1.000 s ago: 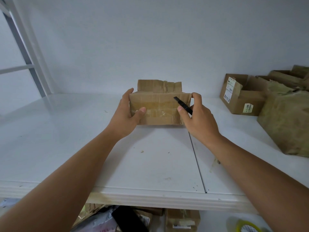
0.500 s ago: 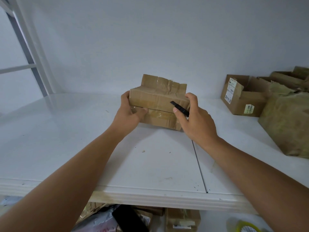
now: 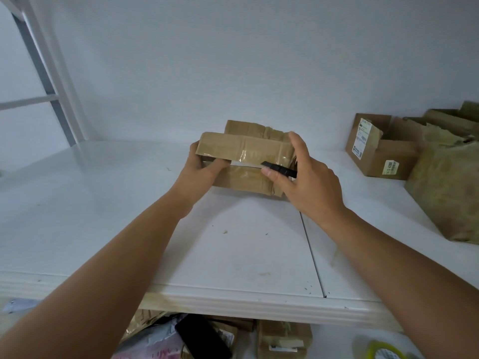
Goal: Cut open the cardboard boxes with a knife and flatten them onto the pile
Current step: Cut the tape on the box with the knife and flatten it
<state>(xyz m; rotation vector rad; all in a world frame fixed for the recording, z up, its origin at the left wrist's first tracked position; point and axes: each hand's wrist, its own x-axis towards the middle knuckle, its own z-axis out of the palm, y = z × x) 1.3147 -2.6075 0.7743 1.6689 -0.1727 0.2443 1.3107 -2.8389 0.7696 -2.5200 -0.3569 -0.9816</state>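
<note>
Your taped brown cardboard box [image 3: 246, 158] sits on the white desk [image 3: 103, 216] straight ahead, long axis running left to right. Your left hand [image 3: 202, 169] grasps its left end, thumb in the front slit. Your right hand [image 3: 308, 182] pinches the black knife [image 3: 278, 169] against the right end, its tip pointing left along that slit.
</note>
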